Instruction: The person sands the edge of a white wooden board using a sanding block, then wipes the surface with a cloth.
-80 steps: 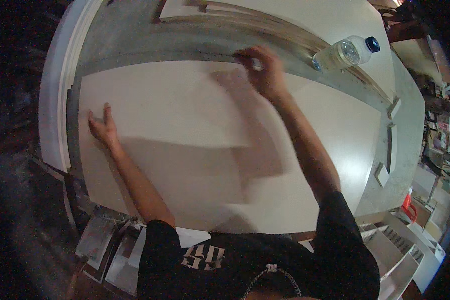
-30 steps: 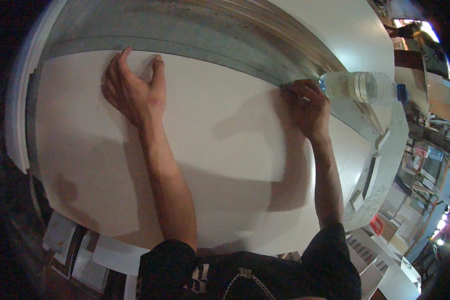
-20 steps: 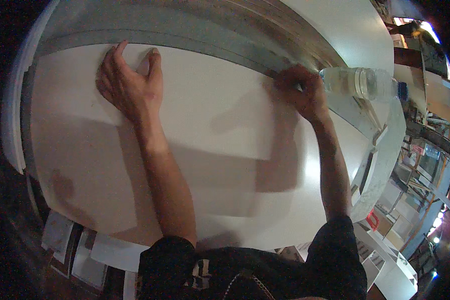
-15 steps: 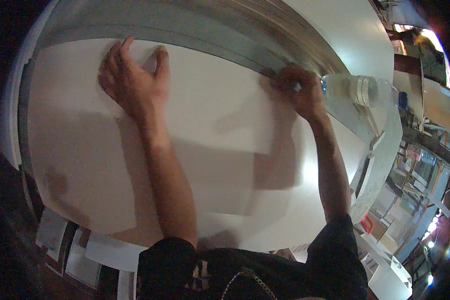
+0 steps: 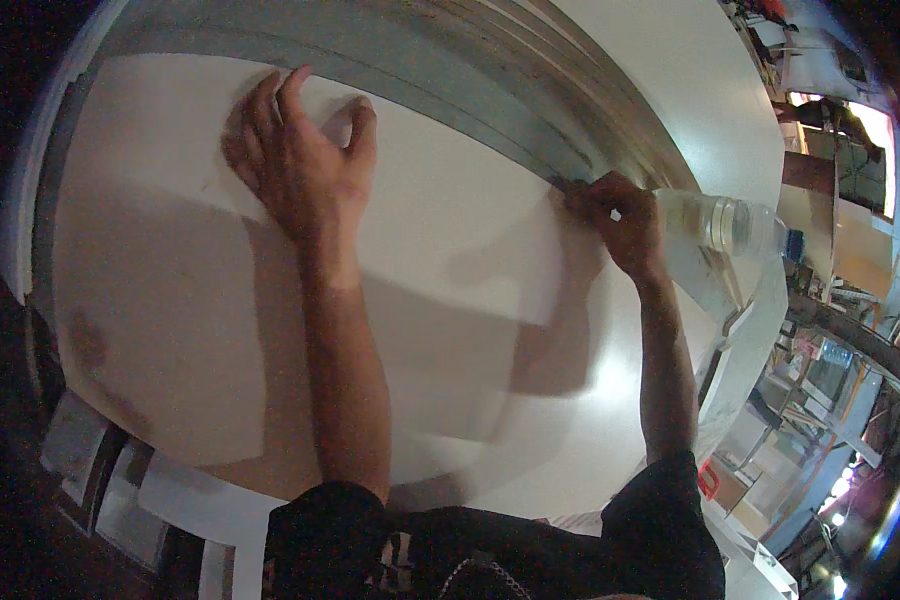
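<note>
A wide white board point(image 5: 440, 330) lies flat before me. My left hand point(image 5: 305, 165) rests near its far edge, toward the left, with fingers spread and thumb held apart; nothing is in it. At the far edge on the right, my right hand point(image 5: 625, 220) is closed in a pinch, thumb and fingers curled into a ring. Whatever its fingertips hold, if anything, is hidden or too small to make out. Just beyond that hand is a clear plastic bottle point(image 5: 735, 228) with a blue cap.
A grey surface point(image 5: 410, 75) with long strips runs along the board's far side. Behind it stands another pale panel point(image 5: 690, 90). White panel pieces point(image 5: 185, 505) sit below the near left edge. Shelving and clutter fill the far right, with a red item point(image 5: 708, 480) low down.
The whole view has turned slightly. My left hand is a little farther right over the board, still spread. My right hand stays pinched at the far edge, appearing slightly lower and farther right.
</note>
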### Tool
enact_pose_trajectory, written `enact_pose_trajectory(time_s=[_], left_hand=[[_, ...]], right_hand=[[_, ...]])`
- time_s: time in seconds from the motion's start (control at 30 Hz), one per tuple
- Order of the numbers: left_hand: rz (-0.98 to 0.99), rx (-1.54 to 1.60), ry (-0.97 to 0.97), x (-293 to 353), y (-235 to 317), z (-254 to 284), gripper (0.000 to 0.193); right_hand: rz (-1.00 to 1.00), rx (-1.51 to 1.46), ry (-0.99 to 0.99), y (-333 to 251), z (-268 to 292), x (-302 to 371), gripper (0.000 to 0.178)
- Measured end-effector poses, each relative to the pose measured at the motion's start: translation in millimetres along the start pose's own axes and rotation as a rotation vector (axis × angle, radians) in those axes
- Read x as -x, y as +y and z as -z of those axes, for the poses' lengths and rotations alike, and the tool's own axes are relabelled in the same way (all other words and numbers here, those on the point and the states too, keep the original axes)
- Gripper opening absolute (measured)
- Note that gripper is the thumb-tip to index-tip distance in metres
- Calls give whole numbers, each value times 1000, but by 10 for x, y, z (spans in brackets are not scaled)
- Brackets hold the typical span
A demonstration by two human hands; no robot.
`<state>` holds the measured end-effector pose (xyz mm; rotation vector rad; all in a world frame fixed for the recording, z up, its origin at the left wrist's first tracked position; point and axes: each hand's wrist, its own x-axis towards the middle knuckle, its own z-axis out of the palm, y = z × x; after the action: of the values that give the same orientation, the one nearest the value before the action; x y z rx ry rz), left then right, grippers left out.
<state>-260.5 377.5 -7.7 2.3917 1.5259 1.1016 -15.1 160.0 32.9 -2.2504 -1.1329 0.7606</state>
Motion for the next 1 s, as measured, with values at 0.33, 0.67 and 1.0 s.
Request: enact_pose_trajectory(time_s=[0.33, 0.67, 1.0], left_hand=[[28, 29, -44, 74, 157, -83, 55], [50, -3, -65, 153, 233, -110, 58], [96, -14, -60, 241, 325, -123, 57]], right_hand=[[197, -6, 21, -482, -334, -422, 12], [343, 243, -12, -525, -345, -446, 8], [384, 223, -40, -331, -304, -491, 12]])
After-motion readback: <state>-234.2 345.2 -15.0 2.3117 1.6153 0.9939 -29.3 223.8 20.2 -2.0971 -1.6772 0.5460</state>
